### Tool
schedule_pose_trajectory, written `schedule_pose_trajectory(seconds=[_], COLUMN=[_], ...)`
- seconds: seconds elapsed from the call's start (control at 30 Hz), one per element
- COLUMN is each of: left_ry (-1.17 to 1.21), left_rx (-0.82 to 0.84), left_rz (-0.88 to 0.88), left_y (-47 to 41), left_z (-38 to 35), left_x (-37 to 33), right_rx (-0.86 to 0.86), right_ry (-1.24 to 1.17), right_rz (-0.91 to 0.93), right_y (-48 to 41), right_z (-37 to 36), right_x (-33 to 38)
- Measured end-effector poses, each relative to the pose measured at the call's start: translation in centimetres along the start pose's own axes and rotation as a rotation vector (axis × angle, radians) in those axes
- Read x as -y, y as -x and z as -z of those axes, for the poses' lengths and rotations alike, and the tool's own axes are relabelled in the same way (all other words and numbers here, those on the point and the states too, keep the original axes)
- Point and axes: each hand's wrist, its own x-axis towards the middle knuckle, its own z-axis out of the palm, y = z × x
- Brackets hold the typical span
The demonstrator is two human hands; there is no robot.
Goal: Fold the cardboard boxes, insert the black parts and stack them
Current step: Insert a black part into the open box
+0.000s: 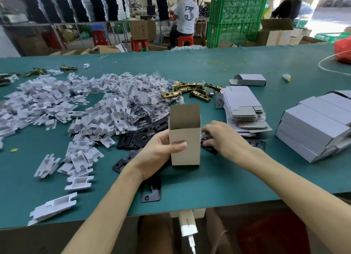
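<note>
An open-topped cardboard box stands upright on the green table in front of me. My left hand grips its lower left side, thumb across the front. To the right of the box, my right hand pinches a black metal plate lying among others. More black plates spread left of the box, and one lies near the table's front edge. A stack of flat unfolded boxes sits behind my right hand. Finished closed boxes are piled at the far right.
A wide heap of white plastic inserts covers the left of the table, with bagged screws and brass latches behind the box. One folded box lies farther back. People work at benches beyond the table.
</note>
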Motion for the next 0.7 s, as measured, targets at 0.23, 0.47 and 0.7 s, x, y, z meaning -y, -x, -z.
schedule_pose_trajectory(seconds=[0.23, 0.47, 0.7], left_ry=[-0.011, 0.029, 0.111], left_rx=[0.059, 0.032, 0.009], left_rz=[-0.001, 0.009, -0.008], left_y=[0.1, -0.1, 0.0], left_z=[-0.1, -0.2, -0.3], left_x=[0.2, 0.3, 0.1], right_rx=[-0.255, -0.705, -0.484], right_ry=[-0.197, -0.629, -0.345], right_rz=[-0.11, 0.177, 0.428], right_y=[1.1, 3.2, 1.7], right_z=[2.5, 8.3, 9.4], right_x=[-0.2, 3.7, 7.8])
